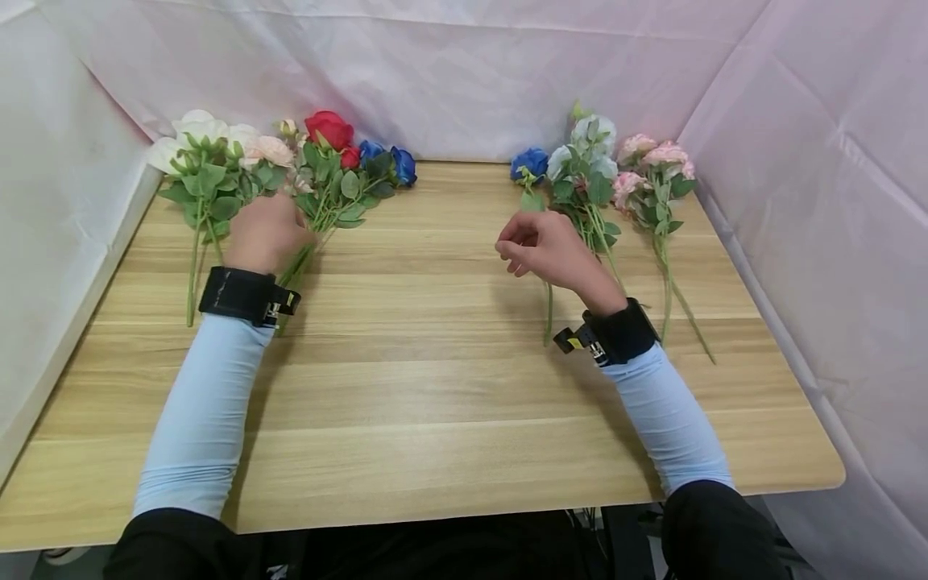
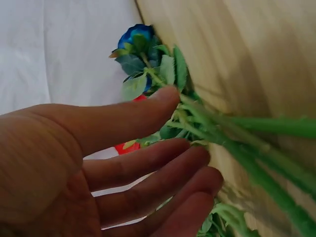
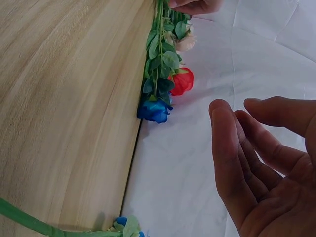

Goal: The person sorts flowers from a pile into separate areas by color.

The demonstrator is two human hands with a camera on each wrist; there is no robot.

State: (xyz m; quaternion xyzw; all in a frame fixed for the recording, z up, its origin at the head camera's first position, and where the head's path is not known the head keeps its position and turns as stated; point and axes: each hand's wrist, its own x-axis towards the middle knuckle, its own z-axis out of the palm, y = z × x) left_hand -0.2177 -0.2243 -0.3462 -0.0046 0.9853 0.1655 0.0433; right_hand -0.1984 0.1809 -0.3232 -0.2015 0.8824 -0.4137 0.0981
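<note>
Laying-out looks done: flowers (image 1: 329,129) rest on counter (image 1: 406,322) in left and right clusters. Not yet done: firm hold on green stems (image 2: 261,177). My left hand (image 1: 268,229) sits at them, thumb and fingers parted; my right hand (image 1: 547,246), empty, loosely bent, hangs near blue flower (image 1: 531,163).

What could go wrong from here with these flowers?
The stems by the left hand are bunched close together, so pulling one might drag others along.

The leaves below the red rose crowd those of the neighbouring flowers and could snag.

The right hand, holding nothing, hovers over the lone blue flower's stem, so its wrist strap might brush nearby stems.
</note>
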